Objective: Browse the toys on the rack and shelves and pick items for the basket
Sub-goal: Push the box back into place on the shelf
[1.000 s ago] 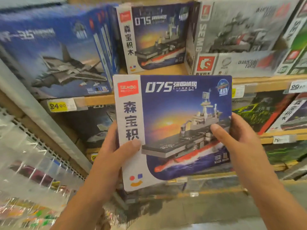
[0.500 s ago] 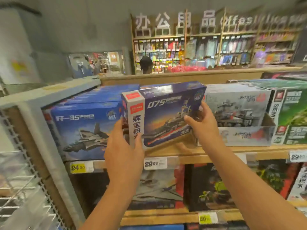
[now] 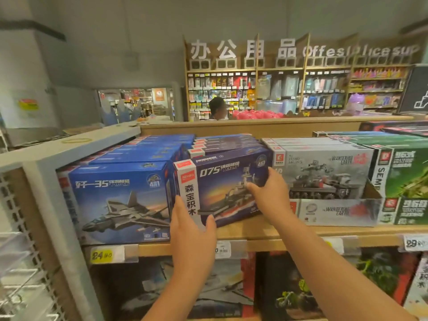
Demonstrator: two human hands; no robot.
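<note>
On top shelf, at 12 o'clock: 075 ship box now sitting among stock, pushed deeper than half second ago, jet box at its 9 o'clock. Left hand gripping lower left corner; right hand clamping right edge, both staying wrapped on box.

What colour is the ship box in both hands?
Dark blue with a white left strip and red logo, on the ship box, head view.
</note>
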